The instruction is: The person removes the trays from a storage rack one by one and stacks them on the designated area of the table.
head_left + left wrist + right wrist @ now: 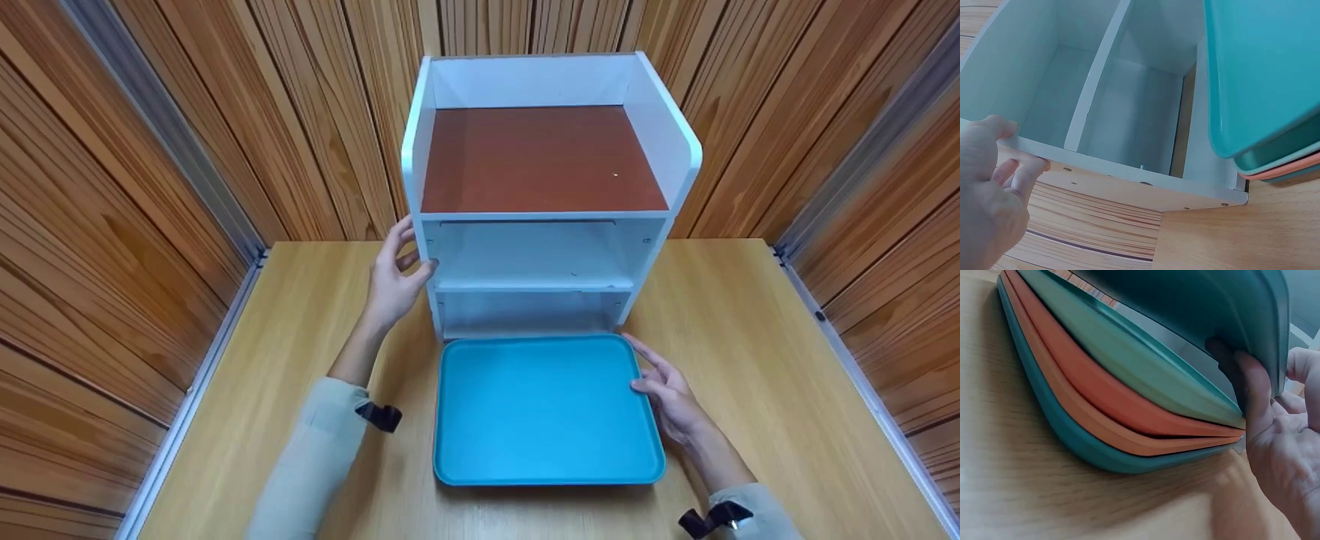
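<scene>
A white shelf unit (pixel 534 288) with a brown top board stands upright on the wooden table. My left hand (pixel 397 276) grips the edge of its left side panel, thumb on the inner side and fingers outside. In front of the unit is a blue rectangular tray (pixel 547 412), which my right hand (pixel 673 401) pinches at its right edge. The right wrist view shows this tray raised at an angle above a stack of trays (pixel 1100 394) in pale green, red, orange and teal. From the head view the stack is almost wholly hidden under the blue tray.
The unit has two low compartments (pixel 525 251) facing me under the top board. Wooden plank walls (pixel 112 225) with metal rails (pixel 195 390) enclose the table (pixel 750 337) at the back and both sides.
</scene>
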`<action>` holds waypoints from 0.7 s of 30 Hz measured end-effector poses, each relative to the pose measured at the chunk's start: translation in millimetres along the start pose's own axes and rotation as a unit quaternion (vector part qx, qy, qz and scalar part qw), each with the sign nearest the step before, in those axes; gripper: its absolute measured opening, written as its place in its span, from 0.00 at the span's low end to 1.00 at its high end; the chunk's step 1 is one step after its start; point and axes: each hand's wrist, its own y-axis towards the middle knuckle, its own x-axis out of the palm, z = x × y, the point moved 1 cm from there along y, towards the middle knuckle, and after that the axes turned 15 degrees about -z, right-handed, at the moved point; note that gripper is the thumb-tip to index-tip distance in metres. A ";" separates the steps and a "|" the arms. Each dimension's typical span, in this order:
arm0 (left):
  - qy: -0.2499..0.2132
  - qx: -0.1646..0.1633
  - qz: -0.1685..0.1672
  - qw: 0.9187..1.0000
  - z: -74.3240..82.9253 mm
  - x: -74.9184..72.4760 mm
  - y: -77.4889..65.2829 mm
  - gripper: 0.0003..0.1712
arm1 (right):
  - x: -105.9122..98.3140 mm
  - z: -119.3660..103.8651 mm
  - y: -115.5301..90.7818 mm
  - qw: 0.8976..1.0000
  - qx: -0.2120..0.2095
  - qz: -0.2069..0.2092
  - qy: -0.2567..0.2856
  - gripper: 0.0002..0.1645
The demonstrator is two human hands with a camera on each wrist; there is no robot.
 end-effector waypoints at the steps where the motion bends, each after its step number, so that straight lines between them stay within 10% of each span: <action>1: 0.000 -0.001 0.000 1.000 0.2 0.0 0.3 0.41 | 0.1 -0.2 0.8 1.000 0.005 0.007 -0.004 0.41; 15: -0.004 -0.013 0.002 1.000 -0.5 0.8 0.4 0.41 | -7.3 -10.5 -1.2 0.998 0.046 -0.035 -0.013 0.43; 21: -0.003 -0.012 0.000 1.000 -1.4 0.6 0.8 0.41 | -5.7 -16.4 -1.5 0.994 0.099 0.023 -0.049 0.44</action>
